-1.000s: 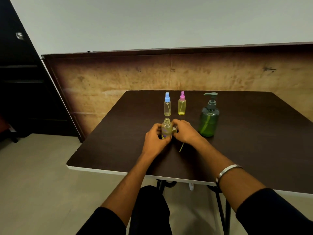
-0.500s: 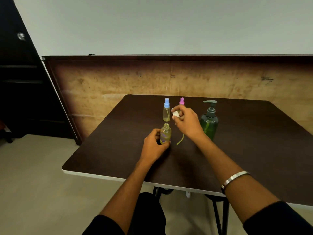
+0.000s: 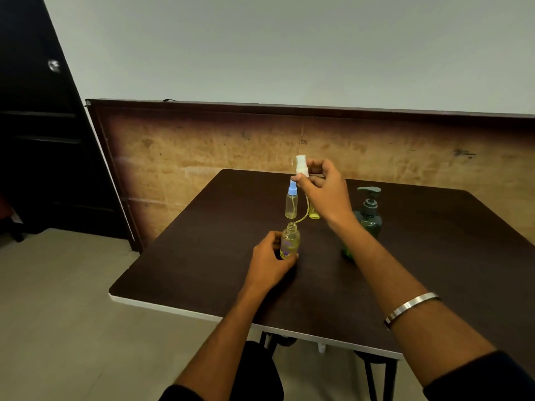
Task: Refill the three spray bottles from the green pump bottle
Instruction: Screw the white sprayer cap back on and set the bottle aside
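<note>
The light, tippable open bottle point(image 3: 289, 241) is gripped low by the left hand point(image 3: 269, 259); the white sprayer point(image 3: 301, 166) is pinched by the right hand point(image 3: 324, 192).

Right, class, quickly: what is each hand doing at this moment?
Left hand: grips the open spray bottle standing on the table.
Right hand: pinches the white spray cap, raised, its tube hanging down.

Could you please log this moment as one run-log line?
left hand: grips open spray bottle on table | right hand: holds white spray head aloft, tube dangling | green pump bottle: untouched
</note>
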